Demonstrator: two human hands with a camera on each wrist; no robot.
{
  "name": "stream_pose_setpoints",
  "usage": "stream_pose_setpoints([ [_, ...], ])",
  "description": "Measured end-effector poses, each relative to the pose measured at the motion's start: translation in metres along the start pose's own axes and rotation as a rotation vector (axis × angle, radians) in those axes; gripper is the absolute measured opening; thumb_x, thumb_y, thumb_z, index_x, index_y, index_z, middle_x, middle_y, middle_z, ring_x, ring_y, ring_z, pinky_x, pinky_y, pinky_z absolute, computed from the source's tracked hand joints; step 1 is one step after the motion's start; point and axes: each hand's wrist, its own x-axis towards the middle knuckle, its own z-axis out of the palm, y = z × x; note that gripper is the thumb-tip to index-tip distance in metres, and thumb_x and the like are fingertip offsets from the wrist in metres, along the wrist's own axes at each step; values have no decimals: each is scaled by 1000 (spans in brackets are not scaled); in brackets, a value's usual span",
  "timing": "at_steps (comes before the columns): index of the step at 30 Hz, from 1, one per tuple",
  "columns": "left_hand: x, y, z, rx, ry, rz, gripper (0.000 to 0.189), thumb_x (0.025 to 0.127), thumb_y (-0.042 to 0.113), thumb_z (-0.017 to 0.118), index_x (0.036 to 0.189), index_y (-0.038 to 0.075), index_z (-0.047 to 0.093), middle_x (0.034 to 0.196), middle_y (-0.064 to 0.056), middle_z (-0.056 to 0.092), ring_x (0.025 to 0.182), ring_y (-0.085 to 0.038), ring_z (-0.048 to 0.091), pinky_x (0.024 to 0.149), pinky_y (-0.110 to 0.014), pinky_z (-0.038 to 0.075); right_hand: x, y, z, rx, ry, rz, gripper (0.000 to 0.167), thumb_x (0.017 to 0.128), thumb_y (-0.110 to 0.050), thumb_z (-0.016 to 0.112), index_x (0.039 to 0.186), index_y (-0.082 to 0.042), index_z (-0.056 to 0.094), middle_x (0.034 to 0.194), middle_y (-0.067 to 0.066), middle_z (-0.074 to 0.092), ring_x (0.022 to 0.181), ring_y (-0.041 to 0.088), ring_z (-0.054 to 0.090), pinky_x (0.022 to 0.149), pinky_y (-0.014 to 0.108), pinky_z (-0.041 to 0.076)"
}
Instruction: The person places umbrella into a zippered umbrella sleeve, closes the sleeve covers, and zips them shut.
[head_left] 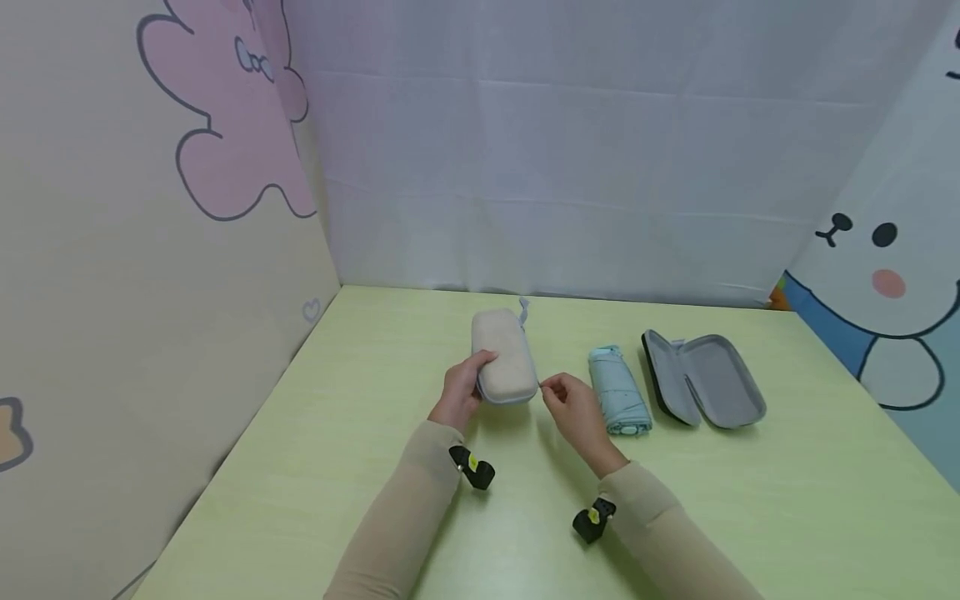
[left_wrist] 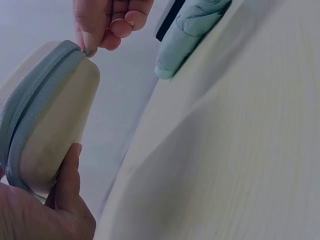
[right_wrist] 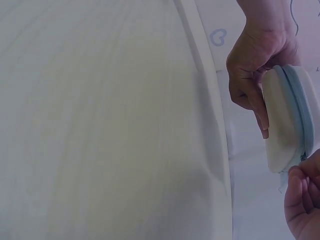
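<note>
A cream, rounded zip case with a blue-grey zipper band is held up over the table, tilted. My left hand grips it from the left, thumb on the cream top face and fingers around the other side. At the near right corner, my right hand pinches the small zipper pull between thumb and fingertip; its other fingers are curled in. A pale loop strap sticks out at the case's far end. In the right wrist view the zipper band runs around the side between both hands.
Right of my right hand lies a rolled light-teal bundle that looks like a folded umbrella. Beside it an open hard case with grey lining rests on the pale green table. A white cloth hangs behind.
</note>
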Motion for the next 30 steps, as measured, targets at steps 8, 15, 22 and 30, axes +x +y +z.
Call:
stream_pose_setpoints([
  [8,-3,3,0,-18,7,14,57,75,13,73,122,-9,51,115,-18,59,90,-20,58,83,-32,45,-1,-2,0,-13,6,2,7,88,-4,59,88,-1,66,76,6,62,67,17,54,58,29,45],
  [15,-3,2,-1,-33,38,14,57,75,14,74,122,-8,51,115,-18,59,88,-18,58,78,-29,45,-3,-2,2,-15,14,-19,7,87,-3,60,87,-1,66,74,5,62,66,15,54,57,29,45],
  [22,-2,1,0,-76,66,26,60,74,12,74,124,-9,49,118,-19,57,94,-21,57,82,-32,46,-5,-3,3,-6,10,-9,6,86,-3,61,86,0,66,72,4,61,65,15,53,56,27,44],
  [30,0,2,-1,-116,92,21,62,74,11,75,125,-8,47,120,-18,56,99,-22,56,82,-32,46,-7,-4,6,-21,21,-43,5,85,-4,63,85,-1,66,71,3,61,64,14,53,55,26,44],
])
